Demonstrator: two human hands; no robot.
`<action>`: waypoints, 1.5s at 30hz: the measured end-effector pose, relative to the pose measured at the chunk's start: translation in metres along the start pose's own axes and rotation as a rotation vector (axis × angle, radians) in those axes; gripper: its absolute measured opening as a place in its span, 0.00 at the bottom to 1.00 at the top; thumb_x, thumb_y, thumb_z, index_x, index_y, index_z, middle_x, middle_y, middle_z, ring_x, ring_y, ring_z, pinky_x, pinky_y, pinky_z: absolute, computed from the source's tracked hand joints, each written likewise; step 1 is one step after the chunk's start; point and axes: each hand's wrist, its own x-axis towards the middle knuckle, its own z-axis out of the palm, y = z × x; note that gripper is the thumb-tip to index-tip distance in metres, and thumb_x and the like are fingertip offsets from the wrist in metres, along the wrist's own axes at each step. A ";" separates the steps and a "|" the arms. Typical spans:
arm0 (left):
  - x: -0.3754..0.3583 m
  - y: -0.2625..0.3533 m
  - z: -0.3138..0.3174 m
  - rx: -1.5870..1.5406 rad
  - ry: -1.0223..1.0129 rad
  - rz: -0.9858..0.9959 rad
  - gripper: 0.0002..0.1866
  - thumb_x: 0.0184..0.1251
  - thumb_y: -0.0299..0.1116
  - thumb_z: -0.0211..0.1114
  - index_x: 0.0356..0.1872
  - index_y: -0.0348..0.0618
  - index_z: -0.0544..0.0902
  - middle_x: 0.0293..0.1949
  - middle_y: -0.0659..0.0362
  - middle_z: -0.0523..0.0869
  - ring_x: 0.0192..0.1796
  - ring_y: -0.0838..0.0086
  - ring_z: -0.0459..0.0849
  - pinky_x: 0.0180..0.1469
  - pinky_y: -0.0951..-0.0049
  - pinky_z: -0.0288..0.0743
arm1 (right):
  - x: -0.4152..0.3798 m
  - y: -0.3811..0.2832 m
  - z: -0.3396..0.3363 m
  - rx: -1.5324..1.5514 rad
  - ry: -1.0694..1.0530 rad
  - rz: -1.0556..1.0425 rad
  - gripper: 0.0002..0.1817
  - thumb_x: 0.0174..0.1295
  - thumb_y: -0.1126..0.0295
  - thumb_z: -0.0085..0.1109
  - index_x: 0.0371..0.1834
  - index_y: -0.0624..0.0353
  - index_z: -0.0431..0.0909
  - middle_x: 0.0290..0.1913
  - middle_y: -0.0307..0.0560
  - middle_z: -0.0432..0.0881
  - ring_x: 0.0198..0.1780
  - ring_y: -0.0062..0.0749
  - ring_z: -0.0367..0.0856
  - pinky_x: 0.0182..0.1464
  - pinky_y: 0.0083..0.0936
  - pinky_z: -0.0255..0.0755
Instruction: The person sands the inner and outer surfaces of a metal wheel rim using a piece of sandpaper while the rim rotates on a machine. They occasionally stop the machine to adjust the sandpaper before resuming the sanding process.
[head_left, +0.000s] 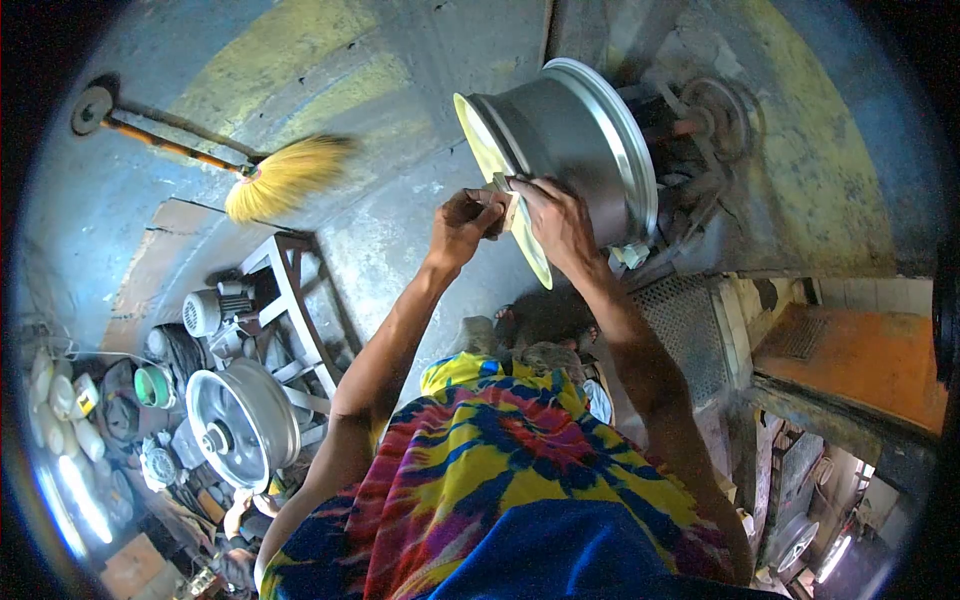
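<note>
A silver wheel rim is held sideways in front of me, with a pale yellow covering over its left face. At the lower edge of that face, my left hand pinches a small pale strip, its fingertips dark with grime. My right hand lies along the near side of the rim, its thumb and fingers closed at the same strip and the covering's edge. Whether the strip is tape or paper, I cannot tell. The two hands almost meet there.
Behind the rim is a metal stand with a round wheel. A yellow broom lies at the upper left. Lower left are an electric motor, a second wheel rim and another person's hand. An orange panel is at right.
</note>
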 end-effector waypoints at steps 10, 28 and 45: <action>-0.030 0.059 0.021 0.695 -0.172 0.399 0.05 0.60 0.24 0.68 0.35 0.36 0.81 0.27 0.52 0.84 0.28 0.68 0.85 0.34 0.68 0.78 | -0.028 -0.035 -0.038 0.265 0.012 0.394 0.07 0.59 0.74 0.61 0.39 0.62 0.81 0.36 0.56 0.81 0.40 0.55 0.82 0.40 0.41 0.74; -0.101 -0.016 -0.035 0.590 -0.456 -0.341 0.11 0.65 0.30 0.66 0.44 0.35 0.80 0.37 0.52 0.88 0.37 0.73 0.87 0.36 0.70 0.82 | -0.163 0.000 -0.068 0.361 -0.329 0.456 0.05 0.66 0.72 0.57 0.38 0.63 0.77 0.34 0.50 0.82 0.30 0.33 0.81 0.41 0.27 0.73; -0.096 0.007 0.021 0.010 -0.475 -0.484 0.23 0.62 0.38 0.74 0.52 0.33 0.79 0.45 0.54 0.85 0.45 0.71 0.85 0.46 0.74 0.82 | -0.164 -0.035 -0.050 0.947 -0.235 0.959 0.10 0.67 0.66 0.62 0.45 0.60 0.78 0.40 0.39 0.81 0.39 0.19 0.78 0.40 0.19 0.74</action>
